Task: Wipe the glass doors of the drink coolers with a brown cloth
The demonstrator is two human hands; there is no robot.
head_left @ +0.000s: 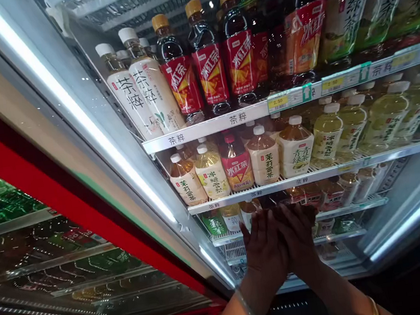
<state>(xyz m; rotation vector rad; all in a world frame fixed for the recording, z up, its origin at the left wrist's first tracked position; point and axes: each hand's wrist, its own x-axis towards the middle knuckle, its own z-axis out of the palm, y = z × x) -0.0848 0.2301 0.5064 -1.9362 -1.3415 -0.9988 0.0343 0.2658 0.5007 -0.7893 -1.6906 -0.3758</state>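
My left hand [264, 249] and my right hand [299, 239] are side by side, low in front of a lit drinks cooler. The backs of both face me, and the fingers stretch forward, slightly apart. Just beyond the fingertips, partly covered by them, is a dark thing [310, 212] that I cannot make out; whether the fingers touch it is unclear. Behind the hands stand bottles on a lower shelf [222, 241], including a green-labelled bottle [215, 223] to the left. A bracelet circles my left wrist and a gold-coloured bangle my right.
Above the hands, a middle shelf [255, 193] holds tea bottles [264, 157], and an upper shelf [206, 130] holds red-labelled bottles [209, 65] and white ones. Light strips line both sides. A red frame [83, 208] borders another cooler at left.
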